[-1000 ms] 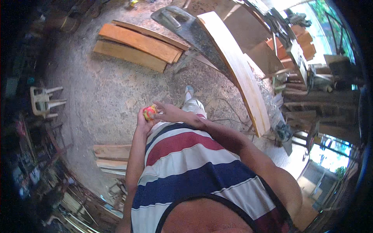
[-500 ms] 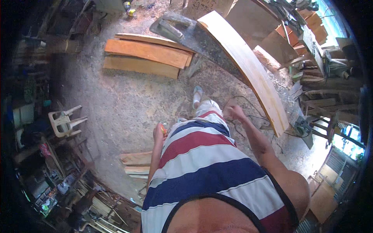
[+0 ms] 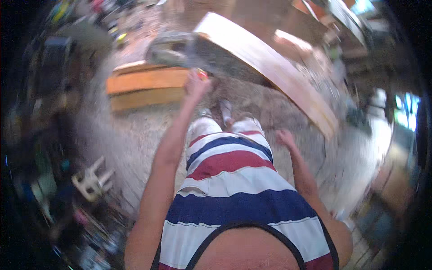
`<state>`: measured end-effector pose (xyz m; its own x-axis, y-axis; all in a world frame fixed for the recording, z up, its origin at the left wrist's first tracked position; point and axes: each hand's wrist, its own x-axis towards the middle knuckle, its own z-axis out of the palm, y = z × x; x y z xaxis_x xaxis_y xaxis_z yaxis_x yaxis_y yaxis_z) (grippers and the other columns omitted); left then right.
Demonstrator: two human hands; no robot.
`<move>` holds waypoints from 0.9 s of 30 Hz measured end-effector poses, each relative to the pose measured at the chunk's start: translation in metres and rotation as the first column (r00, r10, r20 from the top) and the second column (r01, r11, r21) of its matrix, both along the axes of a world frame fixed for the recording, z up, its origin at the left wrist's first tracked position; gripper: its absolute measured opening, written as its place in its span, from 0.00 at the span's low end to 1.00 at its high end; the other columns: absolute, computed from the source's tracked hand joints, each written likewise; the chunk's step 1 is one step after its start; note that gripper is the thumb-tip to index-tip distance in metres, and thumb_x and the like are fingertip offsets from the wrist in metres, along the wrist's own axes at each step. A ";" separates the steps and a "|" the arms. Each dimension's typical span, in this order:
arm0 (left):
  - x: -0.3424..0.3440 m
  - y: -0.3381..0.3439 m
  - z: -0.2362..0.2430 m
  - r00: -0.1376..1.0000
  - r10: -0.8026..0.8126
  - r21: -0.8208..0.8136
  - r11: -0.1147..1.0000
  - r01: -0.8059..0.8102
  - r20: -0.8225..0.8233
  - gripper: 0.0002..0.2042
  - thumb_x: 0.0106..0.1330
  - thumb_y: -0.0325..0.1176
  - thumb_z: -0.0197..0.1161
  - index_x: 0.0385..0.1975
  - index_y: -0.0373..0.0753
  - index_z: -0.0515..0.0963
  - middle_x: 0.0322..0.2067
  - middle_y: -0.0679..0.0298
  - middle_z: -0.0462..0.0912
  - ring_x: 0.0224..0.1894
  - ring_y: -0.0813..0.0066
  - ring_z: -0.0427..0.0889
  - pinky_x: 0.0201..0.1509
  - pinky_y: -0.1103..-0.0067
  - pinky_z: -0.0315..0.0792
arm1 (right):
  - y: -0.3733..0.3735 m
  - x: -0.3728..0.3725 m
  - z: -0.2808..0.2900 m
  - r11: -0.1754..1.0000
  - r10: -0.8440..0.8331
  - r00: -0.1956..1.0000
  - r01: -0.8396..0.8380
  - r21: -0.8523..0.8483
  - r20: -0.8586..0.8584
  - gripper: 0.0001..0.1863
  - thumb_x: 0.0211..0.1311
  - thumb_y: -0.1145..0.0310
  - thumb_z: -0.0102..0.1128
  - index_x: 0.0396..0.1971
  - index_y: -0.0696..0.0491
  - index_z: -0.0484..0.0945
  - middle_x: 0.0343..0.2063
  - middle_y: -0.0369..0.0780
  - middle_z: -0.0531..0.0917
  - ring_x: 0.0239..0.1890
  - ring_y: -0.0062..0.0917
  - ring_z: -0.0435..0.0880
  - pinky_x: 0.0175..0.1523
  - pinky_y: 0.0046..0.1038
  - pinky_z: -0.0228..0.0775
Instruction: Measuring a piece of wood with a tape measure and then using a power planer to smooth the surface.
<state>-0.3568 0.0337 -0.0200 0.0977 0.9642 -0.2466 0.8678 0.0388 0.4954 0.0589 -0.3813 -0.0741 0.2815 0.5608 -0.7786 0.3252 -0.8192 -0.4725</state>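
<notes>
Out in front of me, my left hand [image 3: 196, 83] is closed on a small red-and-yellow object [image 3: 202, 74], held over the near end of the stacked orange and tan boards [image 3: 141, 81] and close to a dark, worn slab [image 3: 216, 58]. A long pale plank [image 3: 265, 58] lies along that slab, curving to the right in the fisheye view. Low beside my right hip is my right hand [image 3: 284, 137], blurred, so its fingers are unclear. I wear a striped tank top; my legs and feet show below it.
A white plastic chair [image 3: 90, 180] is at the left. Blurred clutter lines both sides and the top left. Brown panels [image 3: 243, 20] stand behind the plank. A dark cord runs over the floor [image 3: 130, 135] on the right.
My left hand, with the red-and-yellow object, has risen forward from my waist. My right hand left it and dropped to my side. The view has shifted and blurred.
</notes>
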 end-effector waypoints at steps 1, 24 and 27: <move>0.004 0.032 -0.007 0.992 -0.006 -0.036 0.999 0.010 0.124 0.32 0.59 0.49 0.77 0.60 0.41 0.76 0.54 0.44 0.82 0.60 0.45 0.84 0.63 0.51 0.79 | -0.002 -0.014 0.010 0.986 -0.030 0.992 0.010 0.167 0.122 0.22 0.76 0.52 0.65 0.32 0.58 0.84 0.27 0.43 0.88 0.26 0.30 0.87 0.34 0.38 0.78; -0.123 -0.126 -0.106 0.940 0.340 -0.785 0.576 -0.226 -0.022 0.26 0.74 0.47 0.69 0.63 0.34 0.80 0.54 0.52 0.88 0.54 0.61 0.86 0.48 0.59 0.84 | -0.309 -0.044 -0.031 0.853 -0.132 0.979 0.191 -0.486 0.154 0.12 0.73 0.58 0.68 0.34 0.50 0.89 0.36 0.41 0.90 0.34 0.27 0.88 0.34 0.35 0.79; -0.113 -0.182 -0.107 0.899 0.419 -0.815 0.474 -0.334 -0.124 0.23 0.75 0.50 0.65 0.62 0.41 0.80 0.47 0.60 0.86 0.45 0.63 0.86 0.41 0.61 0.83 | -0.280 0.132 -0.015 0.679 -0.563 0.656 0.714 -0.170 0.503 0.33 0.81 0.41 0.52 0.50 0.59 0.88 0.45 0.45 0.91 0.40 0.36 0.88 0.42 0.45 0.82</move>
